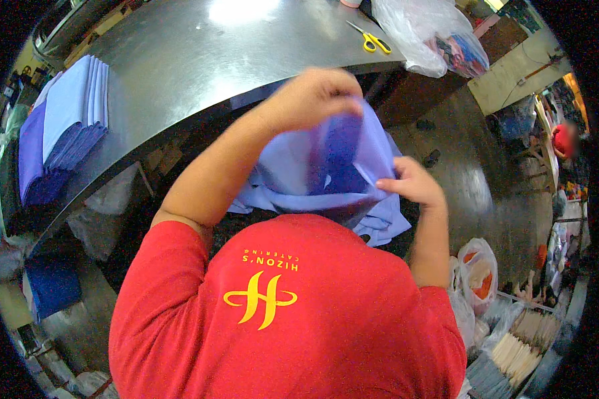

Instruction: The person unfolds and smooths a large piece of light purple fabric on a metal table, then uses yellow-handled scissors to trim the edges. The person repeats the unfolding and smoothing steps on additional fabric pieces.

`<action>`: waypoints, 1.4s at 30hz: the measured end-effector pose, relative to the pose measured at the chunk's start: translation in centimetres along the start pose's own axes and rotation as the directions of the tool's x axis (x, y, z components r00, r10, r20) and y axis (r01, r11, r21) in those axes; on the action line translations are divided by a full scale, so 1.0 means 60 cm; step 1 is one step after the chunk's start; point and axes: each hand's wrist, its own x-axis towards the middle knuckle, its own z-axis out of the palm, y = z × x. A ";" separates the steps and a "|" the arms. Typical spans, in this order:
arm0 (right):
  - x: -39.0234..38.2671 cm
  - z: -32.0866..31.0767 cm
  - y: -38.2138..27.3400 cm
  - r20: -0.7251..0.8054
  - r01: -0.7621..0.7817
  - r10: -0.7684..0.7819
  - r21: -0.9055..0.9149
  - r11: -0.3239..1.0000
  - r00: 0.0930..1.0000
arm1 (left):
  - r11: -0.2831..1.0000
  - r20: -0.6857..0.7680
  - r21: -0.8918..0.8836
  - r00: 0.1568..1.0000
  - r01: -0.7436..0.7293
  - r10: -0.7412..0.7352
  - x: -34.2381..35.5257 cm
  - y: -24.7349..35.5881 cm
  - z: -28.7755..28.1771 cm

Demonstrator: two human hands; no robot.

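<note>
Up at the frame's left a stack of folded blue cloths [70, 126] lies on the steel table [199, 60]. At centre, the left hand [311, 96] pinches the lavender cloth [313, 169] from above; the right hand [412, 183] pinches its right edge.

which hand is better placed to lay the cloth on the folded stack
Left, probably: the left hand grips the top of the blue cloth and is on the side of the folded stack. The right hand pinches its far edge.
</note>
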 end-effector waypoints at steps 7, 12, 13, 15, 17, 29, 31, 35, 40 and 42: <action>0.022 0.043 0.228 -0.048 -0.082 0.070 -0.326 0.942 0.996 | 0.974 -0.539 -0.216 0.823 0.070 -0.179 0.056 -0.047 -0.143; -0.147 -0.219 0.102 -0.974 0.528 0.196 0.227 0.819 0.114 | 0.984 -0.473 0.057 0.872 0.172 -0.125 0.075 -0.061 -0.157; -0.199 -0.250 0.056 -0.985 0.514 0.150 0.088 0.853 -0.080 | 0.977 -0.424 0.178 0.905 0.117 -0.031 0.077 -0.059 -0.149; -0.284 -0.265 -0.029 -0.961 0.508 0.077 -0.070 0.859 -0.264 | 0.916 -0.293 0.401 0.946 -0.008 0.137 0.084 -0.054 -0.127; -0.330 -0.228 -0.081 -0.967 0.368 -0.122 -0.200 0.908 -0.225 | 0.949 -0.269 0.299 0.963 0.098 -0.015 0.091 -0.054 -0.097; -0.137 -0.158 0.006 -0.925 -0.326 -0.166 -0.283 0.902 0.341 | 0.947 0.002 0.111 0.953 0.302 -0.304 -0.016 -0.164 -0.068; -0.082 -0.094 0.025 -0.712 0.000 -0.344 -0.436 0.900 0.612 | 0.933 -0.001 0.126 0.940 0.338 -0.340 -0.039 -0.177 -0.068; 0.001 -0.060 0.044 -0.723 0.376 0.033 0.398 0.836 0.691 | 0.914 -0.037 0.106 0.920 0.392 -0.390 -0.072 -0.190 -0.062; -0.120 -0.350 0.167 -0.876 -0.242 -0.244 -0.151 0.958 -0.417 | 0.857 -0.103 0.092 0.861 0.507 -0.498 -0.125 -0.201 -0.103; -0.260 -0.371 0.298 -0.891 -0.743 -0.268 0.106 0.661 -0.366 | 0.823 -0.203 0.116 0.825 0.556 -0.528 -0.172 -0.208 -0.135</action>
